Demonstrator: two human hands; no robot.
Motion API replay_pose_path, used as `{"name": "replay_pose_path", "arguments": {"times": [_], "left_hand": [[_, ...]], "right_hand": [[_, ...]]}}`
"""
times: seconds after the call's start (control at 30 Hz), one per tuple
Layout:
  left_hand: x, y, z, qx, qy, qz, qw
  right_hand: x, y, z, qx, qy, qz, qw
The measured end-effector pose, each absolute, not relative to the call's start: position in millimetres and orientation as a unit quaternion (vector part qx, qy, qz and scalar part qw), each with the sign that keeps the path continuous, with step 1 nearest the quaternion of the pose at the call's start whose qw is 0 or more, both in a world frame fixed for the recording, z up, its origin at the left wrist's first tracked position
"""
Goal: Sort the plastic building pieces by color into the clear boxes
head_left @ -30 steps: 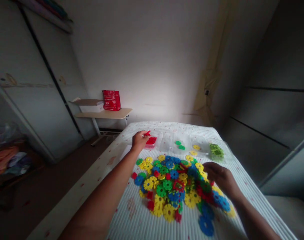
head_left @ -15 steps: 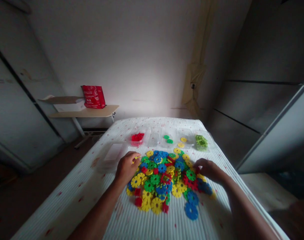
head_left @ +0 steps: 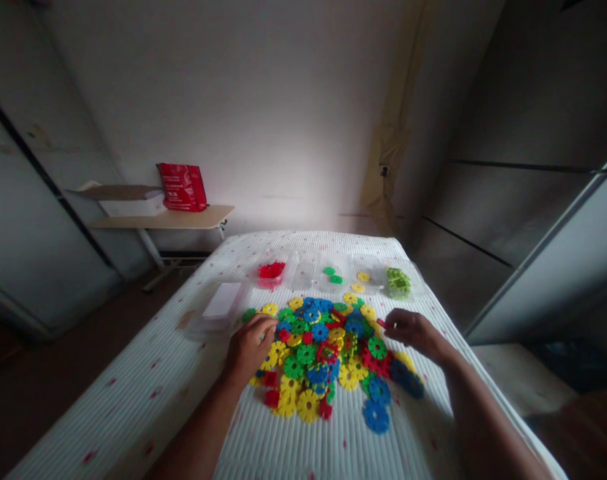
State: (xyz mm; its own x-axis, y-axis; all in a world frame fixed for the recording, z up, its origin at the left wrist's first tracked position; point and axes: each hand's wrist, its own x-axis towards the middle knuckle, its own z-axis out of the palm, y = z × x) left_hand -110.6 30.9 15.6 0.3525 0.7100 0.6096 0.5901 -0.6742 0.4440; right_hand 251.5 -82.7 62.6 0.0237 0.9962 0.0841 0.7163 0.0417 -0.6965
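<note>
A loose heap of plastic building pieces (head_left: pixel 308 355) in yellow, blue, green and red lies before me, mostly notched discs with some square pieces. At the heap's left edge is my left hand (head_left: pixel 250 343), its fingers curled together; what they hold, if anything, is hidden. My right hand (head_left: pixel 413 331), over the right side of the heap, pinches a small red plastic piece (head_left: pixel 382 324) between thumb and fingertips. Several blue discs (head_left: pixel 376 415) lie at the near right of the heap.
Behind the heap stand clear plastic containers with red pieces (head_left: pixel 272 272), green discs (head_left: pixel 336 280), yellow discs (head_left: pixel 363 277) and light-green pieces (head_left: pixel 398 281). A clear box with a white card (head_left: pixel 222 300) lies left. A side table (head_left: pixel 193 218) bears a red bag (head_left: pixel 182 187).
My right hand has lifted slightly from the heap with the red piece in its fingers. My left hand has shifted a little nearer to me, uncovering discs at the heap's far left.
</note>
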Motion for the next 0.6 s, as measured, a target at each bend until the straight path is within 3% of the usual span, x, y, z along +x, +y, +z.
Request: {"name": "replay_pose_path", "arguments": {"times": [0.13, 0.43, 0.6], "left_hand": [[-113, 32, 16, 0.812, 0.407, 0.411, 0.075], [-112, 32, 13, 0.821, 0.393, 0.409, 0.07], [-113, 33, 12, 0.821, 0.392, 0.41, 0.069]], "right_hand": [[235, -86, 63, -0.594, -0.692, 0.307, 0.272], [234, -79, 57, -0.638, -0.68, 0.228, 0.28], [258, -77, 48, -0.708, -0.639, 0.106, 0.283]]}}
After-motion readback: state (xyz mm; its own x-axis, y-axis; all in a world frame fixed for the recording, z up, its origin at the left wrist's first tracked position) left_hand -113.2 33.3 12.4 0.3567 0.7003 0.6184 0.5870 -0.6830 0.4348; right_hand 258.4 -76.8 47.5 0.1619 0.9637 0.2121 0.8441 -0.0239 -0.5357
